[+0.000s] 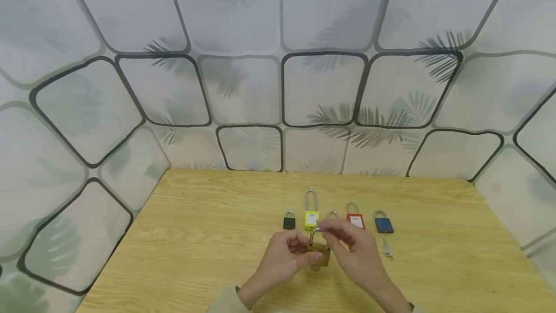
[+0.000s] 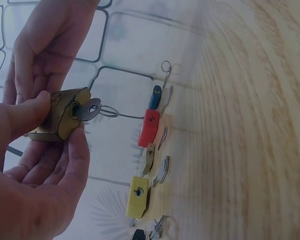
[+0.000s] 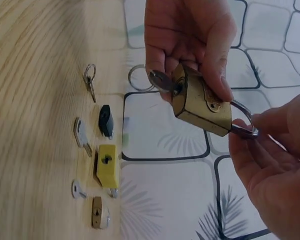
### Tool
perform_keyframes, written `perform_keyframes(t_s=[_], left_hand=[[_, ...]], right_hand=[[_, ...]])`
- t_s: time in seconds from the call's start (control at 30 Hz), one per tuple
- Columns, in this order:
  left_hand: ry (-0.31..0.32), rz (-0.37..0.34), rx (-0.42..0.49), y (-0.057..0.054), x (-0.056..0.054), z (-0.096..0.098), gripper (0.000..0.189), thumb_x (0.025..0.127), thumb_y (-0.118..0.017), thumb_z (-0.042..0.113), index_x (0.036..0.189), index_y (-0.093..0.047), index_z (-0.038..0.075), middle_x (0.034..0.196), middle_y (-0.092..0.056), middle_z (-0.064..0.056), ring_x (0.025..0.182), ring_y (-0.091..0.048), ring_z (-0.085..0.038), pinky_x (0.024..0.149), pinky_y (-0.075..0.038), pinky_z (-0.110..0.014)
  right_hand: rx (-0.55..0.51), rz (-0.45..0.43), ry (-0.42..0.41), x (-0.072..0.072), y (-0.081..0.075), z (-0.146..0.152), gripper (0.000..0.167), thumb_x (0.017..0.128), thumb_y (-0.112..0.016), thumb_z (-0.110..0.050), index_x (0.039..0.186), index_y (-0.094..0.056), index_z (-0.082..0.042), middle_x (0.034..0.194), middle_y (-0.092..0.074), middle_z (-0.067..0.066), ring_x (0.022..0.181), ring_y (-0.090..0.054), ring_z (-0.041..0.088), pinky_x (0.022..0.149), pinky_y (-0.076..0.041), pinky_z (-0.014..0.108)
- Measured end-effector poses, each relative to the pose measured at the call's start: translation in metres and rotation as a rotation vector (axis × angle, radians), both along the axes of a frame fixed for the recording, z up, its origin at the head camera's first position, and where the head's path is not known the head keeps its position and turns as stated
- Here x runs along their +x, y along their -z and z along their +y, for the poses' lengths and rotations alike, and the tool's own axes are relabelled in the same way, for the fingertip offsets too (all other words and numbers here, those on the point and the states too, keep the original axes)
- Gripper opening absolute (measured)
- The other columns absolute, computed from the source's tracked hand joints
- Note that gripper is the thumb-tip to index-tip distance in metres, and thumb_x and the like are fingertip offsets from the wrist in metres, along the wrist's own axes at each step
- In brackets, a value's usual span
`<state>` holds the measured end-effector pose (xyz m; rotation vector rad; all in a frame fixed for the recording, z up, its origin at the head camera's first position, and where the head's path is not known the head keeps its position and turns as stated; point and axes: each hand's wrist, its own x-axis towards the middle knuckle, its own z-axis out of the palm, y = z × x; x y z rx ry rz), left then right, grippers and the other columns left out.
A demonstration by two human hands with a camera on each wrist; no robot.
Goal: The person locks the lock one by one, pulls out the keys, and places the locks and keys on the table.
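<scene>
A brass padlock is held up over the wooden table, between both hands. My left hand grips its body, with the thumb across the front face. A key with a ring sits in the keyhole at the padlock's bottom end. My right hand pinches the curved metal shackle at its top. Whether the shackle is locked or released I cannot tell.
Along the table lie a black padlock, a yellow padlock, a red padlock and a blue padlock. A small brass padlock is partly hidden in the head view. Keys lie near them.
</scene>
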<state>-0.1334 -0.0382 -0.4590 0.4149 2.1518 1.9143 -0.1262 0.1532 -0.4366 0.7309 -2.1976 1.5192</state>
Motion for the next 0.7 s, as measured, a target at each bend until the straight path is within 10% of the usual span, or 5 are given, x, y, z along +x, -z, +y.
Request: perform_keyframes(t_s=[0.33, 0.43, 0.53, 0.7], left_hand=[[-0.017, 0.02, 0.05, -0.006, -0.007, 0.0, 0.022, 0.087, -0.081, 0.01, 0.096, -0.067, -0.005, 0.093, -0.075, -0.021, 0.075, -0.071, -0.005, 0.071, -0.059, -0.018], [-0.036, 0.008, 0.066, -0.009, -0.008, 0.002, 0.023, 0.087, -0.081, 0.011, 0.095, -0.067, -0.005, 0.097, -0.076, -0.019, 0.08, -0.073, -0.007, 0.074, -0.061, -0.02], [-0.05, -0.01, 0.072, -0.011, -0.008, 0.005, 0.022, 0.087, -0.082, 0.012, 0.096, -0.068, -0.003, 0.101, -0.077, -0.016, 0.086, -0.075, -0.01, 0.078, -0.062, -0.022], [-0.067, -0.033, 0.08, -0.013, -0.008, 0.008, 0.022, 0.086, -0.082, 0.011, 0.096, -0.068, -0.004, 0.101, -0.078, -0.017, 0.088, -0.076, -0.014, 0.079, -0.062, -0.023]], right_hand=[[0.484, 0.262, -0.121, 0.001, -0.005, 0.011, 0.101, 0.07, -0.074, 0.015, 0.159, -0.029, 0.001, 0.164, -0.038, 0.014, 0.144, -0.047, 0.023, 0.113, -0.037, 0.01], [0.571, 0.227, -0.112, 0.002, -0.008, 0.012, 0.11, 0.069, -0.079, 0.012, 0.162, -0.022, -0.002, 0.166, -0.032, 0.02, 0.112, -0.065, 0.016, 0.088, -0.048, 0.005], [0.629, 0.226, -0.088, 0.003, -0.009, 0.012, 0.114, 0.068, -0.082, 0.011, 0.162, -0.02, -0.002, 0.162, -0.034, 0.028, 0.071, -0.046, -0.001, 0.06, -0.04, 0.005], [0.685, 0.375, 0.006, 0.0, -0.006, 0.011, 0.11, 0.06, -0.084, 0.009, 0.156, -0.031, 0.005, 0.15, -0.048, 0.032, 0.062, -0.027, -0.005, 0.054, -0.029, 0.003]])
